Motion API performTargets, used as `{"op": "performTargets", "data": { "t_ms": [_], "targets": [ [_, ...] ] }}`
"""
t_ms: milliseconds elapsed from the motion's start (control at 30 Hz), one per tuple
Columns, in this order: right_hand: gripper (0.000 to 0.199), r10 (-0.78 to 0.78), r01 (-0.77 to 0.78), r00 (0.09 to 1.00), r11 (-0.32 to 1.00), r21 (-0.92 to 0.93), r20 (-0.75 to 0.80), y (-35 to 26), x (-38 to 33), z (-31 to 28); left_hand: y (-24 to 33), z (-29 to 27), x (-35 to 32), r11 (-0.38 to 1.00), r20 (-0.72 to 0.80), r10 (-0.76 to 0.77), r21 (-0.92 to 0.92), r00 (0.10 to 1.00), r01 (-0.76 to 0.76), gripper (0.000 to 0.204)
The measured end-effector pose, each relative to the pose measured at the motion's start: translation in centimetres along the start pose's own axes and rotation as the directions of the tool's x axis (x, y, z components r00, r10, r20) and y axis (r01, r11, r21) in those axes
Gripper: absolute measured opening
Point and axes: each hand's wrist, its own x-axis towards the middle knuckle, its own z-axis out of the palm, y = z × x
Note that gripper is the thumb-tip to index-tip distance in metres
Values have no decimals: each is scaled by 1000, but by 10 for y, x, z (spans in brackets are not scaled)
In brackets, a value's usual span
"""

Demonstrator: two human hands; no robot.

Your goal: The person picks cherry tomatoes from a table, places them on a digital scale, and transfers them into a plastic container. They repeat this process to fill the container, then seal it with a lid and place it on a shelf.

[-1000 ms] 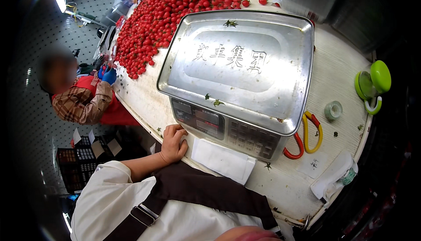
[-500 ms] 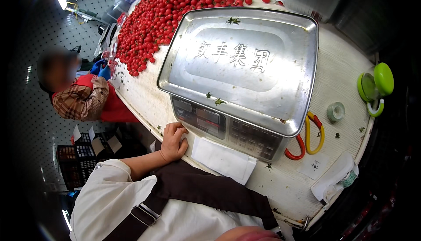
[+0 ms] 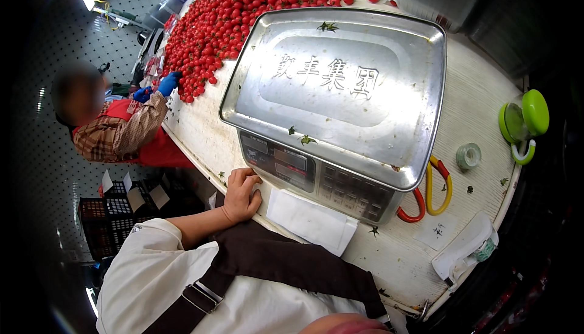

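Observation:
My left hand (image 3: pixel 243 195) rests on the near edge of the table, its fingers curled in and touching the tabletop, with nothing visible in them. Just beyond it stands a digital weighing scale (image 3: pixel 304 176), its display and keypad facing me. The scale's wide steel pan (image 3: pixel 328 84) carries only a few green tomato stems (image 3: pixel 308 140). Beside my hand a folded white paper (image 3: pixel 311 219) lies along the base of the scale. My right hand is out of view.
A big heap of cherry tomatoes (image 3: pixel 243 24) covers the far left. Scissors (image 3: pixel 439 185) with red and yellow handles, a tape roll (image 3: pixel 468 156) and a green-lidded container (image 3: pixel 535 113) lie right. A co-worker (image 3: pixel 125 130) in blue gloves stands left, near black crates (image 3: pixel 115 224).
The co-worker's gloved hand has reached further toward the tomato heap. The view has shifted very slightly. My left hand has stayed in place.

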Motion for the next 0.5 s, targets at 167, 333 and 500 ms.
{"op": "performTargets", "data": {
  "t_ms": [167, 333, 500],
  "targets": [
    [30, -8, 8, 1000, 1000, 20, 13, -5, -1, 10, 1, 0, 0, 1000, -5, -1, -1, 1000, 1, 32],
    [30, -22, 21, 999, 999, 45, 34, -12, -5, 32, 3, -1, 1, 1000, -9, 7, -7, 1000, -7, 32],
    [31, -27, 24, 999, 997, 69, 37, -16, -8, 39, 2, -1, 2, 1000, -6, 13, 3, 1000, -13, 32]
  ]
}}
